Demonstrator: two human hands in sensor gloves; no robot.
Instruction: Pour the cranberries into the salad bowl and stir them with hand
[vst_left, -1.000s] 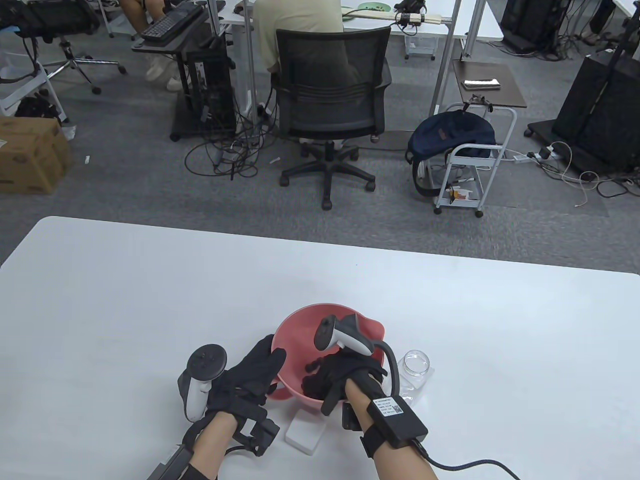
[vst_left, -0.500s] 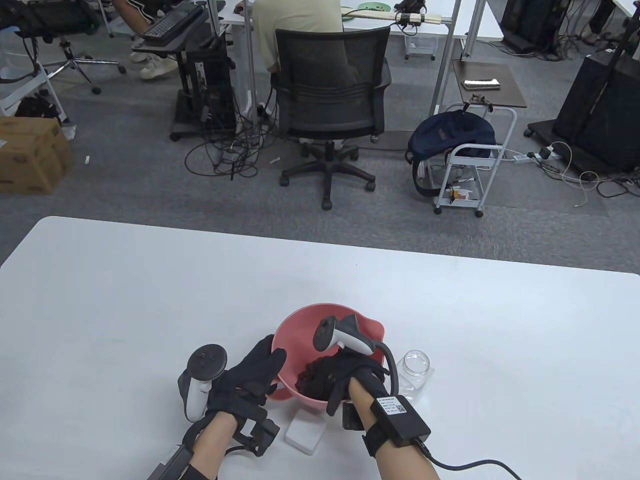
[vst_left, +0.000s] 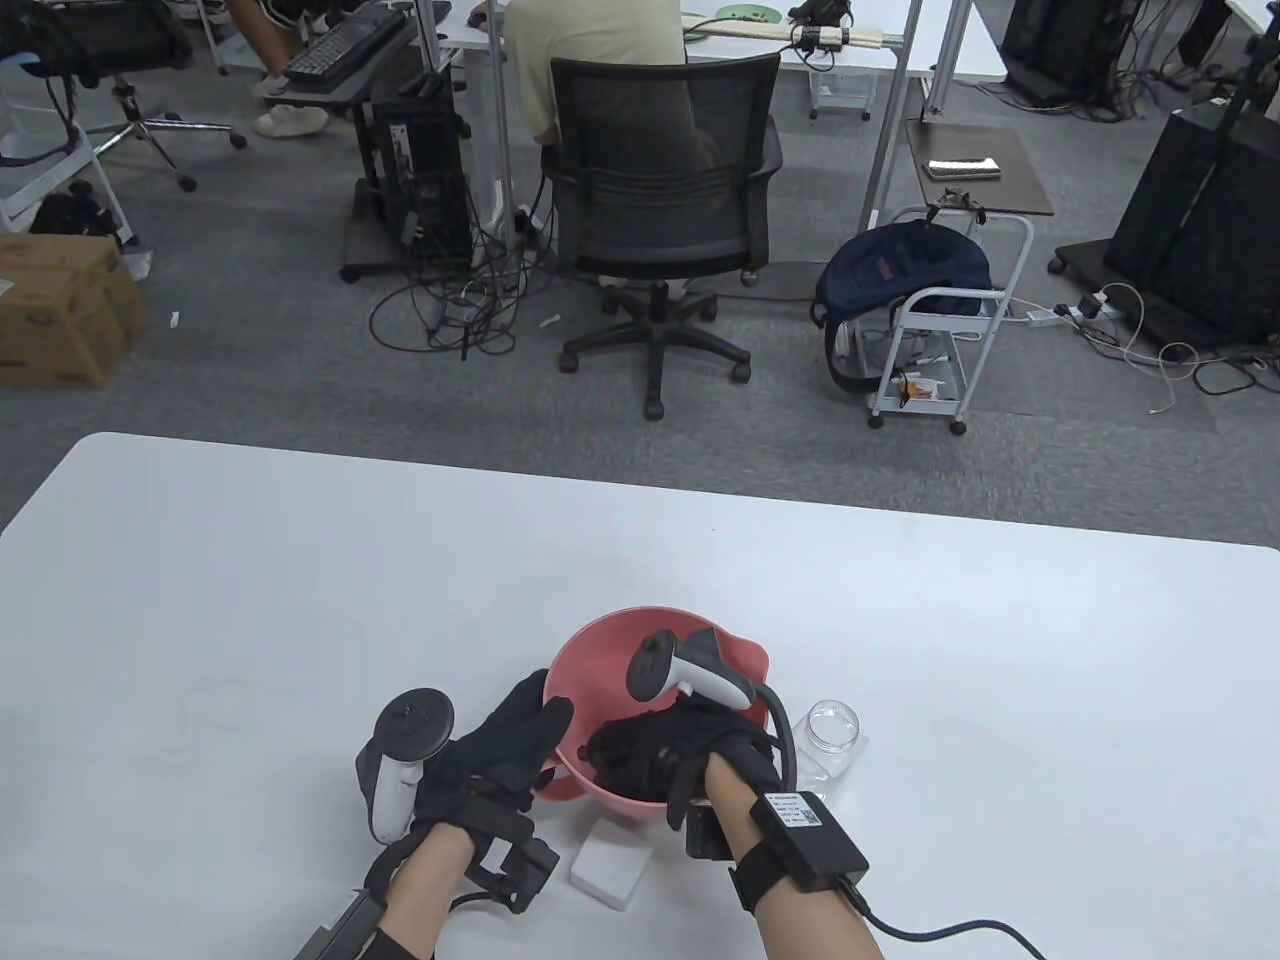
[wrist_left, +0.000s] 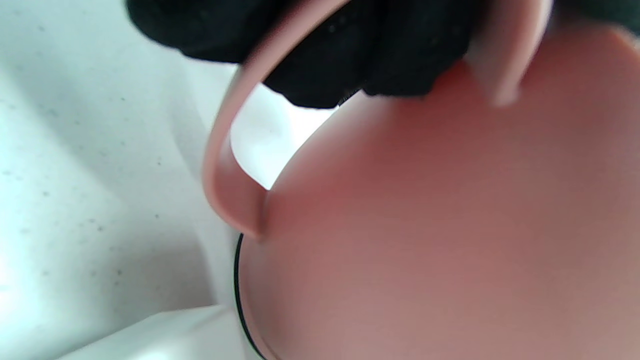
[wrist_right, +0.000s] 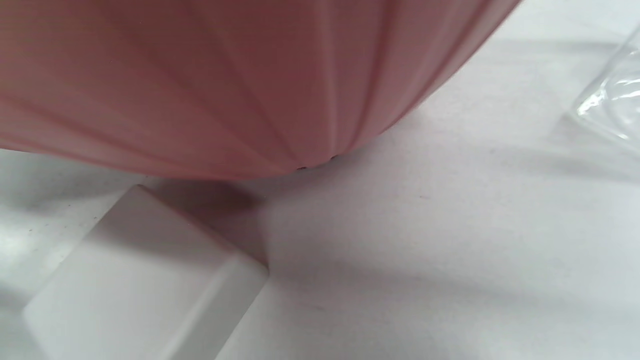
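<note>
On the smooth white table, the left hand, in a black fabric glove, sits against the left side of the pink bowl; the left wrist view shows its fingers curled over the thin loop handle at the rim, so it holds the bowl there. The bowl is matte plastic, rounded, with faint ribs running down its outer wall, and a small spout on its far right edge. The right hand is down inside it, fingers pointing left and lost in the dark heap at the bottom; I cannot tell whether they are spread or closed, nor pick out the cranberries, which are probably that dark mass under the glove. Just in front of the bowl lies a flat white block with rounded corners, nearly touching its base. To the right, just beside the bowl, stands a clear jar, round-mouthed and open at the top.
</note>
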